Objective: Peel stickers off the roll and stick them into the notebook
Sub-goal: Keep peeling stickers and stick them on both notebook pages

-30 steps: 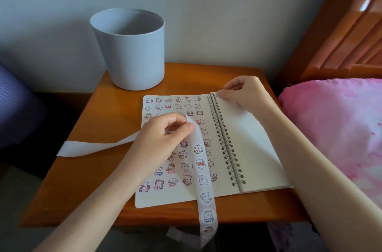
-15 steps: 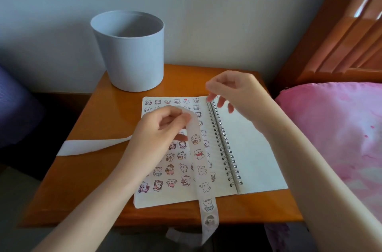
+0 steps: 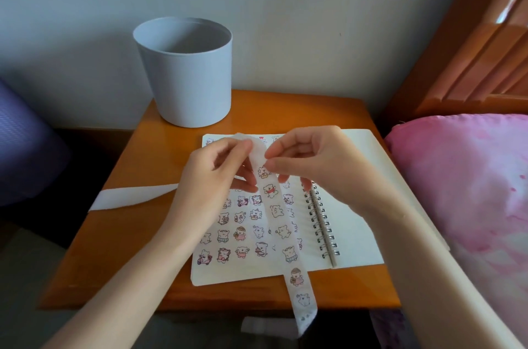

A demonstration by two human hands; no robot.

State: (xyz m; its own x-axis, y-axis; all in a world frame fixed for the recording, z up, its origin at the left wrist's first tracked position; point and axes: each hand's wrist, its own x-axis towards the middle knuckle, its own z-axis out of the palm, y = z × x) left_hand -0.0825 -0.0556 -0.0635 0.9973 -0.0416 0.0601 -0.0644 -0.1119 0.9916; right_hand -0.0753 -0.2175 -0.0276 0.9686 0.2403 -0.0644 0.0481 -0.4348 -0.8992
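Two bare hands are working close together above the open notebook [image 3: 357,234]: the left hand [image 3: 217,177] is gripping the sticker strip [image 3: 275,211] near its upper bend, while the right hand [image 3: 311,160] is pinching the strip's edge between thumb and forefinger, apparently at the topmost sticker. One strip is draping down over the left page and hanging past the front edge of the table [image 3: 137,234], showing roughly seven cartoon bear figures; any lettering on them is too small to read. Its bare white tail [image 3: 128,197] is trailing left across the orange wood. One spiral binding [image 3: 323,228] is separating a sticker-covered left page from a blank right page. One grey tub [image 3: 188,74] is standing at the back by the pale wall, with pink bedding [image 3: 471,177] and a wooden headboard [image 3: 471,62] lying to the right.
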